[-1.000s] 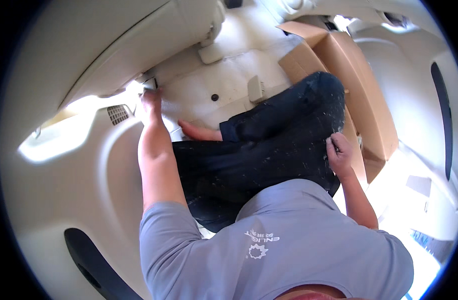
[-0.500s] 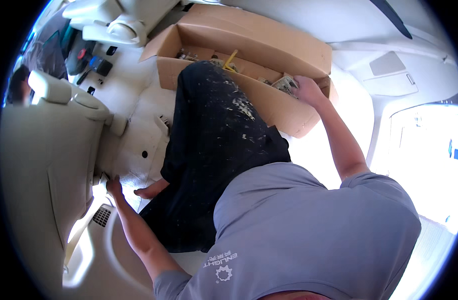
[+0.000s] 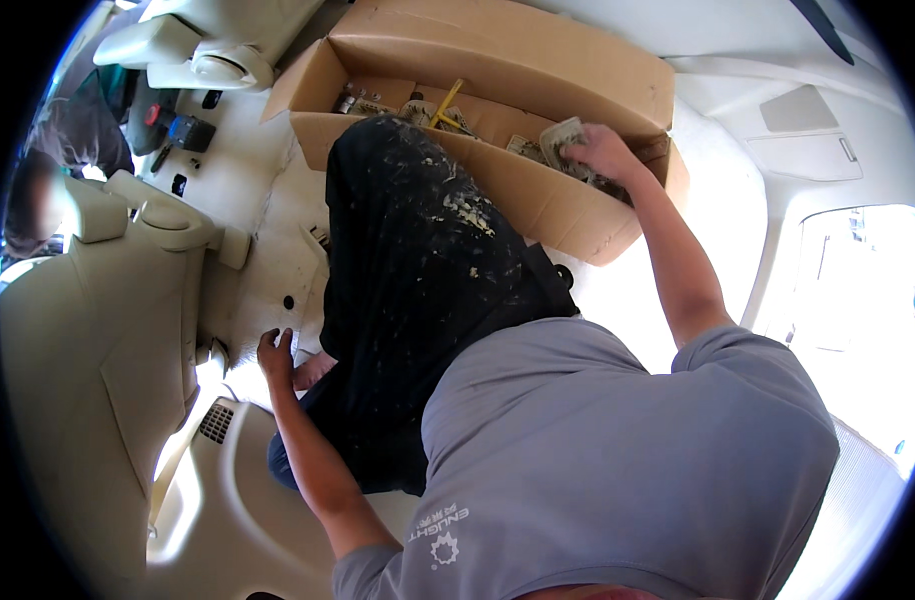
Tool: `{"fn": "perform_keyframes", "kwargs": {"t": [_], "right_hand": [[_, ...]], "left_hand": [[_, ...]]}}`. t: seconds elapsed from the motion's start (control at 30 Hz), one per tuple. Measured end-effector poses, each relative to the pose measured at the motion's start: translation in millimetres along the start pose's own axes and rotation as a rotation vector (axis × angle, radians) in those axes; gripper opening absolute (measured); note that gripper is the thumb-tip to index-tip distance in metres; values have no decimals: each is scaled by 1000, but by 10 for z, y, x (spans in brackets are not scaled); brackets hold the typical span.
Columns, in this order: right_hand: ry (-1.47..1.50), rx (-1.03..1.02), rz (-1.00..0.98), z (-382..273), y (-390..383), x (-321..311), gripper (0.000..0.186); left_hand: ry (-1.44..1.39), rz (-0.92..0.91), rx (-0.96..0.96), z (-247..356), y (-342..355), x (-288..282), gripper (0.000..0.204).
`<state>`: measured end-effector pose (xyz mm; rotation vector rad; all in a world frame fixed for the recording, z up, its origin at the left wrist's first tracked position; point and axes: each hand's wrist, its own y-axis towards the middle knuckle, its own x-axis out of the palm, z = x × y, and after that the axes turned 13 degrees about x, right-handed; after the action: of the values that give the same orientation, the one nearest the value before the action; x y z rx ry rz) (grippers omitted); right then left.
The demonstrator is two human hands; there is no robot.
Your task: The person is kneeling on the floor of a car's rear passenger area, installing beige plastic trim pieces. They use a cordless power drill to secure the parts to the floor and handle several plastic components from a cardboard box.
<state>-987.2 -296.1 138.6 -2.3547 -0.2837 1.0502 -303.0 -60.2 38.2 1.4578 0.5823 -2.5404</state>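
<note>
My right hand [image 3: 610, 155] reaches into the right end of a long cardboard box [image 3: 618, 65]. Its fingers are closed on a small pale rectangular pack [image 3: 559, 138], tilted up at the box's near wall; what is inside the pack is too small to make out. More such packs [image 3: 526, 148] lie under and beside it. My left hand [image 3: 276, 355] hovers over the pale floor next to my bare foot [image 3: 314, 371], fingers apart and nothing in them. A yellow bar-shaped tool [image 3: 446, 104] leans in the middle of the box, partly behind my knee.
This is a vehicle interior with a beige seat [image 3: 68, 330] at the left and another seat [image 3: 213, 60] at the far left. A red and blue cordless power tool [image 3: 190, 132] lies on the floor. Another person [image 3: 43, 200] is at the left edge. A small black disc [image 3: 289, 302] lies near my left hand.
My left hand has come away from the base of the seat and moved right and up. My right hand has lifted the pale pack higher and tilted it. The view has shifted slightly.
</note>
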Motion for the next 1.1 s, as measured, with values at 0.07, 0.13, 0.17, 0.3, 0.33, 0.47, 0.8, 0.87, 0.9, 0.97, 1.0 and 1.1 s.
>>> {"fn": "perform_keyframes", "kwargs": {"t": [0.07, 0.13, 0.17, 0.3, 0.33, 0.47, 0.8, 0.87, 0.9, 0.97, 1.0, 1.1], "right_hand": [[746, 80, -152, -67, -74, -51, 39], [965, 9, -201, -337, -211, -61, 33], [974, -30, -191, -393, -294, -90, 34], [586, -311, 76, -1104, -833, 273, 31], [423, -574, 155, -1222, -879, 454, 32], [-203, -1365, 158, -1752, -1233, 892, 42], [-91, -95, 104, -538, -254, 132, 68], [-326, -30, 104, 130, 283, -104, 77], [-463, -54, 116, 416, 452, -115, 80], [-595, -90, 152, 677, 614, -17, 87], [-590, -94, 175, 718, 632, 89, 90], [-563, 32, 147, 492, 623, 191, 93]], "left_hand": [[-94, 49, 19, 105, -59, 14, 45], [-235, 152, 56, 308, -149, 14, 40], [-345, 215, 95, 736, -182, 59, 37], [-899, 331, 158, 2467, -556, -120, 39], [-1168, 177, 317, 2749, -641, -122, 60], [-2354, -540, 136, 3470, -779, -61, 107], [-1752, -260, 126, 2721, -1265, 282, 59], [-1704, -280, 193, 2674, -1287, 347, 55], [-1691, -326, 221, 2717, -1285, 321, 51], [-1492, -440, 341, 2617, -1186, 328, 50], [-1386, -489, 388, 2582, -1154, 293, 49], [-1281, -453, 284, 2653, -1184, -6, 42]]}}
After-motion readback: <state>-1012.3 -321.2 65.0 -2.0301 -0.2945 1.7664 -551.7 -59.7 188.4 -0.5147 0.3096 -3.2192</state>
